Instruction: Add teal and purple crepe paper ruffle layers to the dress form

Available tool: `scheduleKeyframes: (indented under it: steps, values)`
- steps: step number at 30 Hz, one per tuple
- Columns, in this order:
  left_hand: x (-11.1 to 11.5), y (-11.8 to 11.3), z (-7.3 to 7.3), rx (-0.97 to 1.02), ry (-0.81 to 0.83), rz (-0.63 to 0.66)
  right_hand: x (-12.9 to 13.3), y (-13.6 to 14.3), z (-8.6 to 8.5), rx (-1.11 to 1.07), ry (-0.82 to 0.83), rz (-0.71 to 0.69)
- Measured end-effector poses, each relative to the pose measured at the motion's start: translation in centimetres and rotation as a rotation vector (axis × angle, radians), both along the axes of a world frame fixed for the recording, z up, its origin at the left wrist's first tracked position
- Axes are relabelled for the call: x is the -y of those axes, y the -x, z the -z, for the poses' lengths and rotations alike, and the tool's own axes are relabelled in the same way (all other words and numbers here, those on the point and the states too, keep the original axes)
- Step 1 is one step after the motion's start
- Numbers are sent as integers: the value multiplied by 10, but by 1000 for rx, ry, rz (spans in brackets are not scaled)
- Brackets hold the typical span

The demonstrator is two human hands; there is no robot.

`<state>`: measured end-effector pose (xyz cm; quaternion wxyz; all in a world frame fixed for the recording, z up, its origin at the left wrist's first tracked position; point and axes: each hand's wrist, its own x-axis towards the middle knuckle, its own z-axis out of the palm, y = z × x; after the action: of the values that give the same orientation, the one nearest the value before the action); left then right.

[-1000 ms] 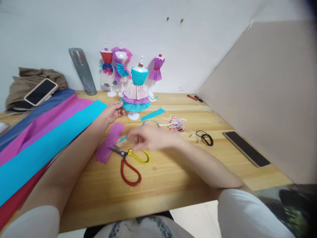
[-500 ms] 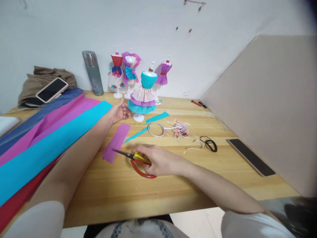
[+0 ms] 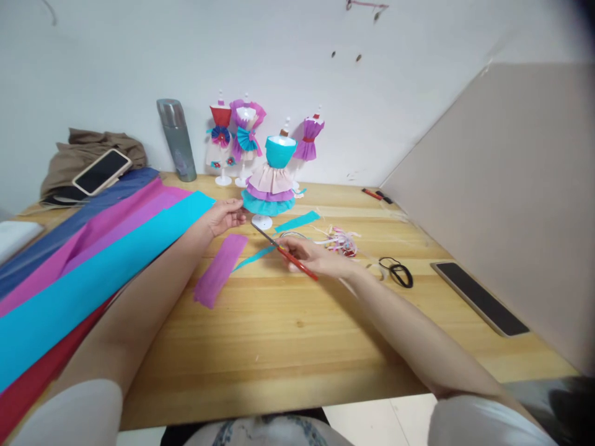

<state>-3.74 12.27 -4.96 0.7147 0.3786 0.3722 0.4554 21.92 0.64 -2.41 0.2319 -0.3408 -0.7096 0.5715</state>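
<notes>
My right hand [image 3: 309, 255] holds red-handled scissors [image 3: 297, 263], their dark blades pointing up and left toward the white base of the dressed mannequin [image 3: 271, 176]. That mannequin has a turquoise top and a skirt layered in pale pink, purple and turquoise. At the left edge of its turquoise hem is my left hand [image 3: 227, 217], fingers bent together at the paper. A purple strip [image 3: 220, 271] lies in front of my left hand. Turquoise scraps [image 3: 297, 221] rest right of the base, and a tape ring is partly hidden behind my right hand.
Three more dressed mannequins [image 3: 310, 137] stand by the wall, beside a grey bottle [image 3: 179, 145]. Coloured paper sheets [image 3: 125, 248] and a phone [image 3: 102, 171] are at left. Ribbon scraps [image 3: 343, 243], black bands [image 3: 397, 272] and another phone [image 3: 478, 298] lie at right.
My right hand has moved up and right with the scissors, bringing the blades near the mannequin's base. My left hand's fingers have come closer together at the hem.
</notes>
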Motion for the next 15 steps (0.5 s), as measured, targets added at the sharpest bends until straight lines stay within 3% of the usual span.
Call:
scheduleKeyframes:
  steps: [5,11,15]
  values:
    - [-2,2,2,-15,-20,6,-10,10,-14,249,-236,12]
    - [-4,1,4,-21,-36,23,-20,28,-18,202,-13,151]
    - [-4,1,4,-5,-44,28,-30,41,-15,142,45,258]
